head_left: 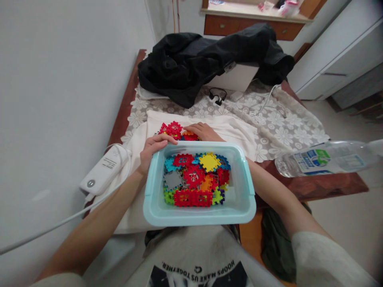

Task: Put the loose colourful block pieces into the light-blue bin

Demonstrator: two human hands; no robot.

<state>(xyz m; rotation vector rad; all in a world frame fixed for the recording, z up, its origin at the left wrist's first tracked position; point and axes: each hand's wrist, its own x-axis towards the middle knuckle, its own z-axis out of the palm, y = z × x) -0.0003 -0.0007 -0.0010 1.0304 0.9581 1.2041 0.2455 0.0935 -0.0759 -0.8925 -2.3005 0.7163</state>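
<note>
A pale blue plastic bin [245,203] is close to my body, partly filled with gear-edged building pieces [194,176] in red, yellow, grey, orange, blue and green. My left hand [154,148] grips the bin's far left corner, fingers over the rim. Beyond the far rim, my right hand [205,131] has its fingers stretched out leftward over a second heap of gear-edged pieces [174,128] on a white cloth [233,129]. The bin's wall hides the lower part of that heap.
A white power strip [104,169] with a cable lies at the left by the wall. On the right, a clear plastic bottle [326,158] lies near the table edge. Farther back are a black jacket [191,59], dark earphones [218,96] and a floral lace tablecloth [281,129].
</note>
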